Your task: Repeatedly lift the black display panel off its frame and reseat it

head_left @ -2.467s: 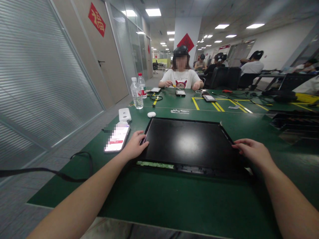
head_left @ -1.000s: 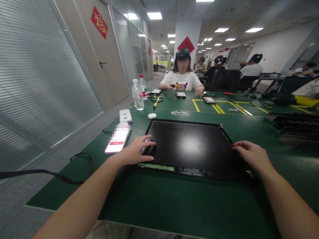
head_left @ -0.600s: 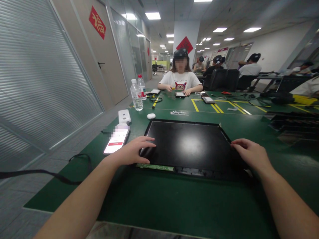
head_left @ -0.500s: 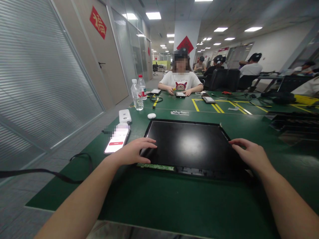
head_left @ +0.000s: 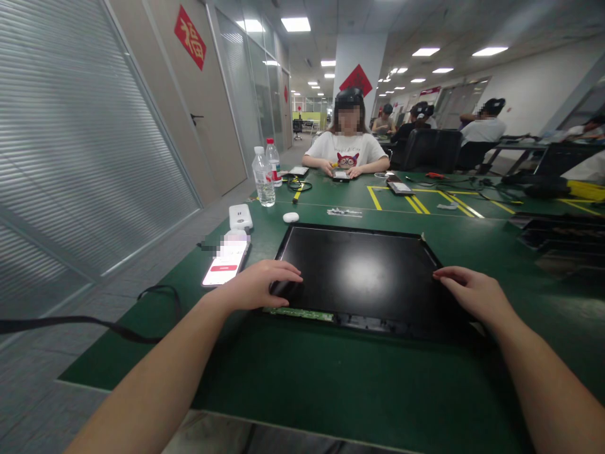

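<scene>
Your left hand (head_left: pixel 262 287) lay open and flat on the near-left corner of the thin black glossy display panel (head_left: pixel 359 268), which sat flat on the green table mat (head_left: pixel 331 378); your right hand (head_left: pixel 472 293) rested open on its right edge. Light, even edge pressure would have suited best

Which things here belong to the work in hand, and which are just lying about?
In hand: black display panel, left hand on its near left corner, right hand at its right edge; green circuit strip along its near edge.
Lying about: phone, white box, small white case, water bottles, black cable.
</scene>
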The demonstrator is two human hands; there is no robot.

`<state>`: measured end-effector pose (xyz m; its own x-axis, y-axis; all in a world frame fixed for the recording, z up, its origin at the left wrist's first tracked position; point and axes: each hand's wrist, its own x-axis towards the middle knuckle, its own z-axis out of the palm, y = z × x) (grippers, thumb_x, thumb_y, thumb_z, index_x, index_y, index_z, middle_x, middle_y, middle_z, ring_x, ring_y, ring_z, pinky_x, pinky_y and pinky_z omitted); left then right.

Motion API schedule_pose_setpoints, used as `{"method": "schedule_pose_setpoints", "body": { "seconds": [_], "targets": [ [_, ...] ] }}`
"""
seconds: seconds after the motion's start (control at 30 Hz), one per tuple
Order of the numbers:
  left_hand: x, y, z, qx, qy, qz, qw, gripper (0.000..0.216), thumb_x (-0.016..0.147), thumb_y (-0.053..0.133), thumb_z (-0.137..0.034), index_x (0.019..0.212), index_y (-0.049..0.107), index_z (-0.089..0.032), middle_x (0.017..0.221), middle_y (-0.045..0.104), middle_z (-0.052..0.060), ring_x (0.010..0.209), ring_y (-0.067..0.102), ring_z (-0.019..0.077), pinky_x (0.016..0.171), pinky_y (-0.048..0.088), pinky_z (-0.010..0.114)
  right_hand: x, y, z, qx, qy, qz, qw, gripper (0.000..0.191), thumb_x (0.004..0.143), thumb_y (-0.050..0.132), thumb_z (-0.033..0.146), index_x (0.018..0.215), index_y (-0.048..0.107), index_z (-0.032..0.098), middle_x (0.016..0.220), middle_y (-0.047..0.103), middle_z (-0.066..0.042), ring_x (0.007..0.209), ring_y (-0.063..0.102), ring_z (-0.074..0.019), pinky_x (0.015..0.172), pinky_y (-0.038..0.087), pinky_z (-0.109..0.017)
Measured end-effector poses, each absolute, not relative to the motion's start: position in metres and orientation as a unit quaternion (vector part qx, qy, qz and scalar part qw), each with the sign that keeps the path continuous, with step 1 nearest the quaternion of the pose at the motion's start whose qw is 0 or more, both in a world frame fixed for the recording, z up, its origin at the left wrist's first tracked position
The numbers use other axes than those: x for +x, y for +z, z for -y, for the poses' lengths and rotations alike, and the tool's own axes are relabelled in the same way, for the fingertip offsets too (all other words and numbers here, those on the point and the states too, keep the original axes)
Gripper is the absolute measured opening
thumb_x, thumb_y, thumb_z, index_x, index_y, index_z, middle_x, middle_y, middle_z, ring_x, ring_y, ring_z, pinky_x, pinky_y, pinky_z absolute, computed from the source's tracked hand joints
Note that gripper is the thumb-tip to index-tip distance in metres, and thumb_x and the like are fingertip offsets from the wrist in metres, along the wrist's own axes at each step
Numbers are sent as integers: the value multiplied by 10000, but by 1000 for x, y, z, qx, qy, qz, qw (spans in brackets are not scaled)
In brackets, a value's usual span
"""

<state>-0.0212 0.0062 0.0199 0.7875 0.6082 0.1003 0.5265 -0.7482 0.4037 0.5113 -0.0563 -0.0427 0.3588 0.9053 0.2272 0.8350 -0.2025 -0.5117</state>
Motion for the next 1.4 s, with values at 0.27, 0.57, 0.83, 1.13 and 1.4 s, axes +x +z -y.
{"method": "schedule_pose_setpoints", "body": {
  "seconds": [0.27, 0.57, 0.83, 1.13, 1.4],
  "targets": [
    [-20, 19, -6, 930, 115, -299, 182, 493, 877, 861, -217, 1366, 815, -259, 1441, 790, 101, 1309, 745, 303, 1173, 527, 415, 507, -38, 56, -780, 78, 557, 273, 300, 819, 667, 473, 954, 872, 300, 1024, 867, -62, 944, 776, -294, 875, 591, -397],
    [-19, 18, -7, 924, 114, -288, 224, 463, 903, 808, -181, 1358, 807, -265, 1440, 792, 91, 1297, 757, 284, 1151, 545, 397, 510, -38, 56, -774, 73, 565, 277, 291, 805, 672, 472, 919, 876, 298, 955, 860, -66, 895, 766, -291, 821, 576, -390],
    [-19, 11, -11, 902, 124, -366, 194, 437, 981, 741, -447, 1357, 811, -234, 1467, 765, 130, 1342, 722, 332, 1201, 537, 481, 510, -38, 56, -768, 78, 551, 316, 329, 776, 664, 519, 907, 873, 301, 939, 859, -61, 881, 758, -291, 831, 578, -411],
    [-27, -14, -31, 835, 134, -531, 52, 494, 1045, 565, -427, 1378, 815, -162, 1609, 634, 216, 1497, 596, 420, 1278, 461, 596, 520, -34, 58, -813, 44, 501, 293, 277, 784, 661, 458, 896, 867, 310, 872, 828, -74, 812, 734, -296, 741, 561, -406],
    [-21, -12, -32, 833, 110, -538, 75, 525, 1047, 472, -330, 1420, 797, -155, 1508, 741, 174, 1384, 690, 381, 1216, 526, 531, 536, -51, 48, -820, 51, 525, 223, 304, 755, 708, 370, 956, 915, 275, 883, 849, -96, 785, 761, -292, 677, 552, -376]
  ]
}}
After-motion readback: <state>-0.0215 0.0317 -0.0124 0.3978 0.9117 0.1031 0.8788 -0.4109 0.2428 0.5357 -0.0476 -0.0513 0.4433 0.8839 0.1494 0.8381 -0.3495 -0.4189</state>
